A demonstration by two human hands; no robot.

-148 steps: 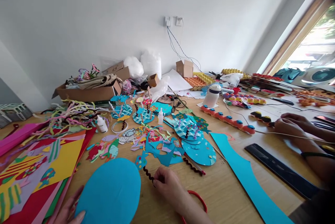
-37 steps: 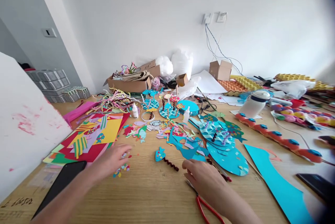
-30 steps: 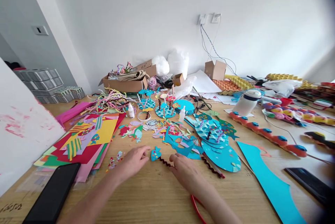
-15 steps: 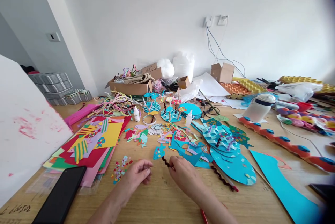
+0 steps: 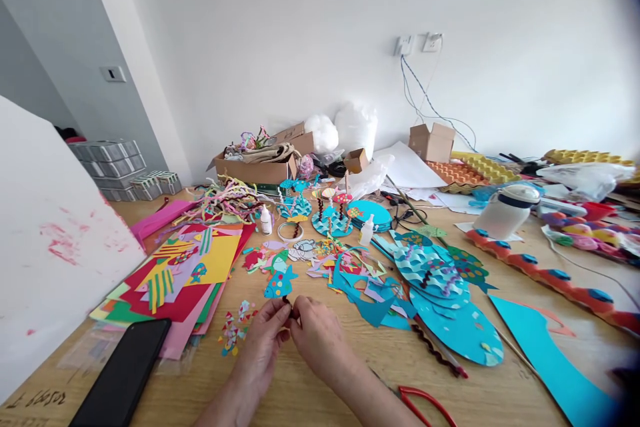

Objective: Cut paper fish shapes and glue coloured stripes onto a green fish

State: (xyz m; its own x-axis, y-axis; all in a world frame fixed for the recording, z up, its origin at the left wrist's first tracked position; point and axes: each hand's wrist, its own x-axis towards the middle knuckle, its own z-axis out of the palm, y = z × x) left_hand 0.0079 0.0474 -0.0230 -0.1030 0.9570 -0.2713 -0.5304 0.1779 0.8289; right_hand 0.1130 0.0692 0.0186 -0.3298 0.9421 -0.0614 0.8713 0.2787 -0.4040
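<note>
A blue paper fish [image 5: 279, 282] with coloured dots is raised on a wavy dark brown pipe cleaner [image 5: 286, 300]. My left hand [image 5: 265, 330] pinches the pipe cleaner just below the fish. Close against it, my right hand [image 5: 317, 334] also has its fingers closed on the pipe cleaner, whose lower part is hidden by both hands. Small cut paper bits [image 5: 235, 330] lie left of my left hand. Beyond the fish are more paper fish [image 5: 276, 262] and loose paper scraps [image 5: 345, 264].
Coloured paper sheets [image 5: 220, 257] and a black phone [image 5: 123, 374] are at left. Glue bottles [image 5: 367, 232] stand farther back. Blue discs [image 5: 463, 334] lie at right, with a brown pipe cleaner [image 5: 440, 354] beside them. A red-handled tool [image 5: 425, 394] sits at the front edge.
My right hand has moved left with the fish and pipe cleaner. My left hand, empty before, has closed on the pipe cleaner. The view has shifted slightly.
</note>
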